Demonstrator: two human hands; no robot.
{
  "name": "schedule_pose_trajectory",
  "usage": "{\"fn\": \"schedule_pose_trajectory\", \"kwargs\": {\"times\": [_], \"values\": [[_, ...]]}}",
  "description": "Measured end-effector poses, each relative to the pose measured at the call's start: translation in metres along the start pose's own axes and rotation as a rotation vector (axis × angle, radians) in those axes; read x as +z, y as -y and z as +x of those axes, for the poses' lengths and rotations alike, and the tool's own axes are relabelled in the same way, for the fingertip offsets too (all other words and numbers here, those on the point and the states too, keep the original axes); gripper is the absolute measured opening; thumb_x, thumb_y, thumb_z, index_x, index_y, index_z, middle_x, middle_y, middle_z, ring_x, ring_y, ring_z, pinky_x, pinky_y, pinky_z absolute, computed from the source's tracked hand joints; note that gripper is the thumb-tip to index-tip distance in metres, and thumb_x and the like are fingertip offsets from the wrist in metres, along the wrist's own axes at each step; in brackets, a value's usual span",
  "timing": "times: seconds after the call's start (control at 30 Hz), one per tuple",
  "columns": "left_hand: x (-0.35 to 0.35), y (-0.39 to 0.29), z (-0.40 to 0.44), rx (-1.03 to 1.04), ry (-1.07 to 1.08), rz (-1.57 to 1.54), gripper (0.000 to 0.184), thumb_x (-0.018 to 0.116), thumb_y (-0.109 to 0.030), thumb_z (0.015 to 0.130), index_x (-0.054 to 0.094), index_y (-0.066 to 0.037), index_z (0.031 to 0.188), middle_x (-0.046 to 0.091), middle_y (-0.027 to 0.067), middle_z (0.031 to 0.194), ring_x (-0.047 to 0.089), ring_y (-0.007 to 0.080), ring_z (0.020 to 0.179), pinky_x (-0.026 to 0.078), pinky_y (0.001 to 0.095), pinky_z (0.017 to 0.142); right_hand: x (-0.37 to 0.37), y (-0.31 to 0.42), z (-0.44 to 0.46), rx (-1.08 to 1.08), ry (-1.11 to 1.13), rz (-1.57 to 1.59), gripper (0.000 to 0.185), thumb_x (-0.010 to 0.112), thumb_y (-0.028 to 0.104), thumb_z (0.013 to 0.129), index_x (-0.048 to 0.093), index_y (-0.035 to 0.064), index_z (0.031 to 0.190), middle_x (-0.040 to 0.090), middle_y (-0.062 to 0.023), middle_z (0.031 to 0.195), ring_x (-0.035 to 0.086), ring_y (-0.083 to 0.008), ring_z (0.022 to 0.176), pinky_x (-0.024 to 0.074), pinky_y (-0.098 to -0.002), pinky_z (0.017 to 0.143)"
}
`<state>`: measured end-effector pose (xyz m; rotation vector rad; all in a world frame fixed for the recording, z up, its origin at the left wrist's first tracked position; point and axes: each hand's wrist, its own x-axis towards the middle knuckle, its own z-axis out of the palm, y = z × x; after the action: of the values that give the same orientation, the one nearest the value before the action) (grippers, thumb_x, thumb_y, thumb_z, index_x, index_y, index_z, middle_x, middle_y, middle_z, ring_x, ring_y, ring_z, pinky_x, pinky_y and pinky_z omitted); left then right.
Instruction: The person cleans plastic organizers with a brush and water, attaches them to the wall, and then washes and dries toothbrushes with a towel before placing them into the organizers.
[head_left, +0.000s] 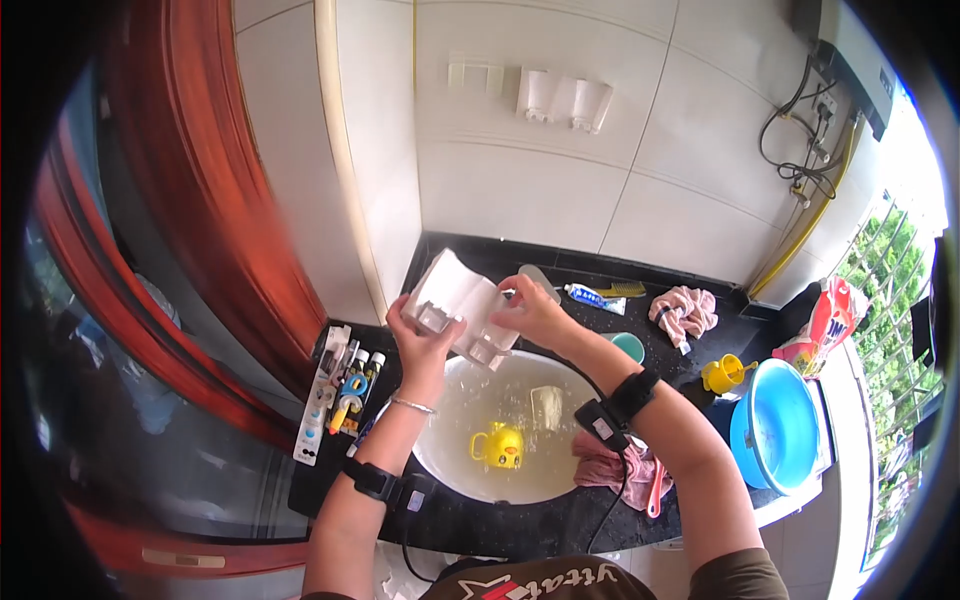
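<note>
White holder (454, 287) tilted at the frame's centre.
Left hand (425, 338) clasps its left end, right hand (537, 316) its right side; below, lower centre, a yellow cup (504, 447) sits in the water-filled basin (436, 418); blue tub (777, 425), lower right.

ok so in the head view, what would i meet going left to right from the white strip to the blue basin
White strip → left hand → right hand → green cup → pink cloth near the wall → blue basin
</note>
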<state>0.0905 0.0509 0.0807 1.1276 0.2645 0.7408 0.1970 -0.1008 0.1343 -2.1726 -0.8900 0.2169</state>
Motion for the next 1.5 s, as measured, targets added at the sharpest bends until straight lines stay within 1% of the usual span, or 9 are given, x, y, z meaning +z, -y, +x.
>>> {"fn": "schedule_pose_trajectory", "kwargs": {"times": [0.03,0.07,0.23,0.37,0.43,0.67,0.87,1.27,1.5], "values": [[0.000,-0.003,-0.003,-0.037,0.008,-0.058,0.071,0.068,0.006,0.070,0.024,-0.016,0.122,0.037,0.0060,0.117,0.048,0.0184,0.102,0.049,0.0314,0.076,-0.002,0.009,-0.002,0.010,-0.056,-0.166,0.051,0.069,0.036,0.071,0.047,0.0128,0.111,0.049,-0.0137,0.100,0.052,-0.0292,0.100,0.0436,-0.0368,0.083],[0.001,-0.008,-0.005,-0.016,0.048,-0.177,0.078,0.071,0.006,0.065,0.022,-0.010,0.123,0.035,0.0094,0.119,0.042,0.0214,0.111,0.044,0.0343,0.091,-0.003,0.011,-0.001,-0.082,-0.095,-0.246,0.048,0.069,0.036,0.070,0.050,0.0136,0.108,0.054,-0.0125,0.096,0.056,-0.0283,0.094,0.0455,-0.0376,0.078],[-0.004,-0.001,0.002,0.005,0.078,-0.182,0.080,0.071,0.006,0.065,0.021,-0.011,0.125,0.035,0.0109,0.122,0.041,0.0222,0.114,0.040,0.0364,0.095,-0.019,0.032,0.034,-0.007,0.239,-0.122,0.033,0.069,0.033,0.070,0.062,0.0062,0.086,0.062,-0.0088,0.073,0.061,-0.0230,0.071,0.0464,-0.0344,0.065],[0.002,-0.034,0.001,-0.009,0.106,-0.233,0.087,0.068,0.007,0.068,0.013,-0.013,0.132,0.033,0.0135,0.125,0.040,0.0222,0.116,0.039,0.0365,0.097,-0.028,0.064,0.049,-0.014,0.218,-0.127,0.030,0.068,0.033,0.070,0.062,0.0051,0.079,0.060,-0.0099,0.066,0.059,-0.0231,0.063,0.0447,-0.0343,0.059],[-0.005,-0.047,0.004,0.053,0.244,-0.182,0.095,0.063,0.008,0.072,0.003,-0.019,0.140,0.028,0.0123,0.133,0.039,0.0237,0.119,0.038,0.0348,0.098,-0.027,0.083,0.047,-0.092,0.114,-0.318,0.029,0.067,0.032,0.070,0.061,0.0048,0.078,0.061,-0.0114,0.066,0.060,-0.0285,0.064,0.0459,-0.0371,0.059],[-0.027,-0.040,0.010,-0.014,0.320,-0.116,0.078,0.055,-0.002,0.082,0.009,-0.020,0.142,0.027,0.0134,0.136,0.040,0.0229,0.118,0.040,0.0353,0.096,-0.013,0.110,0.032,-0.132,-0.064,-0.638,0.023,0.063,0.029,0.073,0.062,0.0074,0.082,0.063,-0.0131,0.074,0.063,-0.0303,0.074,0.0495,-0.0399,0.065],[-0.032,-0.027,0.019,0.122,0.310,0.111,0.062,0.054,-0.001,0.082,0.028,-0.017,0.135,0.044,0.0082,0.109,0.053,0.0169,0.098,0.046,0.0328,0.085,-0.025,0.057,0.048,0.090,0.160,-0.072,0.029,0.068,0.030,0.068,0.063,0.0037,0.079,0.061,-0.0107,0.067,0.058,-0.0231,0.060,0.0463,-0.0333,0.059],[-0.006,-0.018,0.016,0.088,0.072,0.063,0.042,0.049,-0.003,0.086,0.040,-0.013,0.125,0.048,0.0063,0.103,0.054,0.0164,0.096,0.049,0.0318,0.081,-0.022,0.051,0.027,0.086,0.057,-0.036,0.029,0.069,0.028,0.068,0.062,0.0011,0.078,0.061,-0.0084,0.066,0.059,-0.0167,0.061,0.0465,-0.0298,0.059],[0.019,-0.030,-0.018,0.098,0.385,-0.165,0.090,0.059,0.006,0.074,0.007,-0.024,0.141,0.027,0.0114,0.132,0.041,0.0248,0.118,0.044,0.0382,0.093,-0.041,0.038,0.024,0.202,0.053,0.230,0.027,0.068,0.027,0.074,0.060,0.0011,0.078,0.056,-0.0035,0.064,0.052,-0.0095,0.055,0.0439,-0.0246,0.047]]}}
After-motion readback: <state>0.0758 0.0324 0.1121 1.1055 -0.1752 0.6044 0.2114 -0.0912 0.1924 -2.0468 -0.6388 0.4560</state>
